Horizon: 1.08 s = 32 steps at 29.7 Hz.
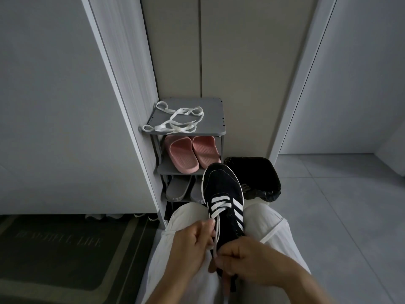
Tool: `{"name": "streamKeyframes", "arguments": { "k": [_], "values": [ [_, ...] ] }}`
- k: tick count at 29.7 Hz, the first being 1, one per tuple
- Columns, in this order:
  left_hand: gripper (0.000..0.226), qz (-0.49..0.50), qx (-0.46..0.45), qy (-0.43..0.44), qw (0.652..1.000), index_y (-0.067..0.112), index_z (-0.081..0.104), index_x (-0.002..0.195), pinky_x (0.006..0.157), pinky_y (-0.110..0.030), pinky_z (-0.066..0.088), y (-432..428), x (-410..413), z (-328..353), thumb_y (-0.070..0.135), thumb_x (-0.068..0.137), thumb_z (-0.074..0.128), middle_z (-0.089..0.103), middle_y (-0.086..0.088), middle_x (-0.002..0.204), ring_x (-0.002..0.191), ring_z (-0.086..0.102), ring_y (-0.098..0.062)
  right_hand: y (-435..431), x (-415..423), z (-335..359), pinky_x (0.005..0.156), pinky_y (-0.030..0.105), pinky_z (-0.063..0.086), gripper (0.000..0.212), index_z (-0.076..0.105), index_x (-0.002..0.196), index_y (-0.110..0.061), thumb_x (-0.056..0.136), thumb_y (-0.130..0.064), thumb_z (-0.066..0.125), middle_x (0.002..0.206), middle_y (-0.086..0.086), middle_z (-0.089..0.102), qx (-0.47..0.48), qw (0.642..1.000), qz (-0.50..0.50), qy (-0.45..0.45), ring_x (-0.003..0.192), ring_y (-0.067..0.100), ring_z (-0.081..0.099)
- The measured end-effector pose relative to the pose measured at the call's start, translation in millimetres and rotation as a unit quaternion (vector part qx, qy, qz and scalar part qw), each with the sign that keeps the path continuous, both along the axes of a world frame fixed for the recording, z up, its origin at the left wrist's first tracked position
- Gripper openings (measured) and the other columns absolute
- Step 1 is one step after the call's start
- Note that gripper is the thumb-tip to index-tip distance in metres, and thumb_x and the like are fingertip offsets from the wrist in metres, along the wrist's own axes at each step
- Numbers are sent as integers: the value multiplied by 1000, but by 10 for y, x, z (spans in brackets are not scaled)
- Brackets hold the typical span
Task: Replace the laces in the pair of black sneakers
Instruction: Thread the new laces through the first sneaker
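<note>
Black mesh sneaker on lap, toe far, for threading. Left hand pinches flat white lace; right hand seemingly pinches near end taut.

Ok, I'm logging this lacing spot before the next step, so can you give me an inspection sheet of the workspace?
Surface: lap in white trousers; the sneaker lies on it, toe pointing away.
Job's things: black sneaker, lace through its front eyelets only; loose laces on the rack top; second sneaker not seen.
Clutter: pink slippers and grey slippers on the rack shelves; bin beside the rack.
Hands: left hand pinches the lace by the eyelets; right hand grips it nearer the heel.
Cables: nothing seen.
Surroundings: doormat at left, tiled floor, doors behind the rack.
</note>
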<state>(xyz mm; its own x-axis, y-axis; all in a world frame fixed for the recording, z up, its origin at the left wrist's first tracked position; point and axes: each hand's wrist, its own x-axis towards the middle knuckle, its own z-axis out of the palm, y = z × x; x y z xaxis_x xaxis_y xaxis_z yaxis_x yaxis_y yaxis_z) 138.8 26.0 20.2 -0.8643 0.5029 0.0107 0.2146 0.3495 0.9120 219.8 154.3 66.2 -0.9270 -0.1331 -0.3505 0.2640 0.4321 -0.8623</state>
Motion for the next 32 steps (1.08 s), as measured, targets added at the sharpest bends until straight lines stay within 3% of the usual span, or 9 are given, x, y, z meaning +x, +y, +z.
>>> {"name": "streamKeyframes", "arguments": {
  "k": [5, 8, 11, 13, 16, 19, 25, 29, 32],
  "values": [
    [25, -25, -56, 11, 998, 20, 55, 61, 59, -15, 38, 45, -24, -48, 27, 81, 67, 51, 8, 61, 59, 49, -1, 4, -10, -118, 69, 17, 48, 20, 68, 84, -18, 94, -24, 52, 79, -7, 69, 23, 999, 1, -32, 71, 2, 62],
    [24, -18, -20, -20, 999, 15, 55, 62, 56, -15, 34, 26, -30, -27, 20, 83, 65, 49, 12, 55, 54, 44, -1, 86, -58, -242, 69, 26, 51, 28, 65, 72, -19, 94, -26, 51, 72, -4, 69, 58, 987, -148, -29, 66, 5, 63],
    [29, -44, 4, -29, 999, 9, 55, 67, 55, -15, 33, -3, 16, 38, 36, 77, 62, 46, 10, 54, 54, 41, -1, -2, -136, -318, 47, 21, 36, 41, 58, 61, -14, 94, -36, 49, 46, -6, 55, 73, 969, -231, -36, 44, 6, 48],
    [28, -61, 12, -33, 998, 13, 52, 65, 54, -14, 33, -24, 30, 72, 36, 79, 61, 46, 11, 52, 53, 40, -1, -123, -161, -308, 41, 18, 25, 36, 53, 63, -14, 95, -30, 49, 43, -7, 40, 7, 963, -266, -33, 35, 3, 30],
    [26, -68, 18, -42, 997, 18, 50, 63, 53, -12, 33, -75, 28, 111, 17, 87, 61, 44, 13, 50, 51, 39, 0, -221, -160, -293, 39, 17, 25, 25, 61, 70, -8, 91, -21, 57, 49, -3, 47, -125, 933, -337, -12, 38, 4, 32],
    [24, -55, 67, -95, 992, 7, 58, 69, 59, -11, 39, -136, 9, 122, 24, 84, 67, 52, 9, 59, 59, 48, -1, -257, -142, -306, 42, 18, 30, 15, 63, 76, -8, 87, -18, 62, 50, -4, 54, -119, 924, -363, 14, 43, 5, 39],
    [19, -2, 119, -176, 977, 9, 66, 65, 58, -11, 39, -258, -81, 168, 19, 80, 64, 60, -3, 64, 61, 53, -5, -126, -110, -179, 33, 15, 19, 22, 58, 66, -7, 86, 0, 54, 41, -3, 34, -195, 880, -431, 37, 34, 6, 26],
    [20, -59, 130, -289, 947, 3, 58, 74, 42, -16, 25, -314, -51, 258, 22, 78, 62, 59, -5, 58, 44, 38, -9, 35, -95, -143, 37, 17, 28, 23, 62, 66, -3, 85, -3, 48, 51, 3, 52, -401, 804, -438, -20, 41, 8, 39],
    [16, -86, 44, -276, 956, 4, 52, 84, 40, -17, 25, -288, -20, 224, 17, 87, 60, 61, -7, 56, 39, 37, -8, 122, -82, -123, 35, 18, 19, 17, 53, 58, -9, 73, -15, 48, 42, -2, 33, -454, 802, -384, -58, 34, 7, 24]
  ]
}}
